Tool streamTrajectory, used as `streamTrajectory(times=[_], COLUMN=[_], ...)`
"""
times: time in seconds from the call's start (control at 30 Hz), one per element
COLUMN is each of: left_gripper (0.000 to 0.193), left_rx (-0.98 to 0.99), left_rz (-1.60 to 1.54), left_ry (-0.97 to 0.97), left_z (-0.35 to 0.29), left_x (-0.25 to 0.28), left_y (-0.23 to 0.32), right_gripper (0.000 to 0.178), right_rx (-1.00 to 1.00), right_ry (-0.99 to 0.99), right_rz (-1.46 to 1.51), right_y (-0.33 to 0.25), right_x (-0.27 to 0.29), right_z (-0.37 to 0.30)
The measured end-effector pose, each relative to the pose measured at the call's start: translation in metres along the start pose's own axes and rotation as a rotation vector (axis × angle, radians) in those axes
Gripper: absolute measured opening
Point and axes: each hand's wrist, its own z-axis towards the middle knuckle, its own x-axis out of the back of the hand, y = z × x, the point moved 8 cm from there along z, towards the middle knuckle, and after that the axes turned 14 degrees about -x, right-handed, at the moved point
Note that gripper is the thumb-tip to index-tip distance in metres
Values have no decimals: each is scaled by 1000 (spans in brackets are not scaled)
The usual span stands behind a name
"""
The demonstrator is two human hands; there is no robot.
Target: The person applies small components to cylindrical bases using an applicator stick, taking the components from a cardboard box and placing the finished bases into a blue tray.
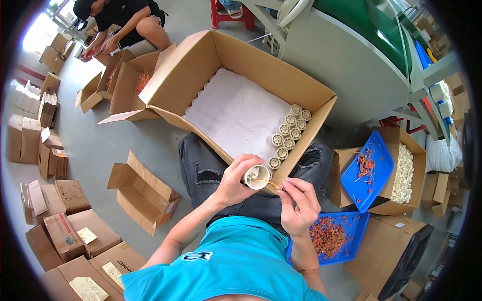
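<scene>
My left hand is closed around a white plastic cup-shaped housing, its open mouth turned up toward me. A thin orange-yellow wire runs out of that mouth to my right hand. The right thumb and fingers pinch the wire's end; any small part at its tip is hidden. Just beyond my hands a large open carton leans over my lap. A pale sheet covers most of its inside. Along its right side stand several similar round white housings in rows.
To my right, a blue tray holds many orange-red wired parts; another blue tray rests tilted on a carton of white pieces. An open carton lies left. A person crouches at the far left, beside cartons of orange-red parts.
</scene>
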Motion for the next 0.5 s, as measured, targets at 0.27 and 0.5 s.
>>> streamTrajectory(times=[0.27, 0.5], left_gripper=[56, 49], left_rx=[-11, -33], left_rz=[-30, 24], left_ry=[-102, -175], left_z=[2, -1], left_x=[-12, -22], left_y=[8, 5], right_gripper=[23, 19], right_rx=[-11, -94], right_ry=[-142, -290], right_rz=[-120, -96], right_y=[-1, 16], right_x=[-27, -48], right_z=[4, 10])
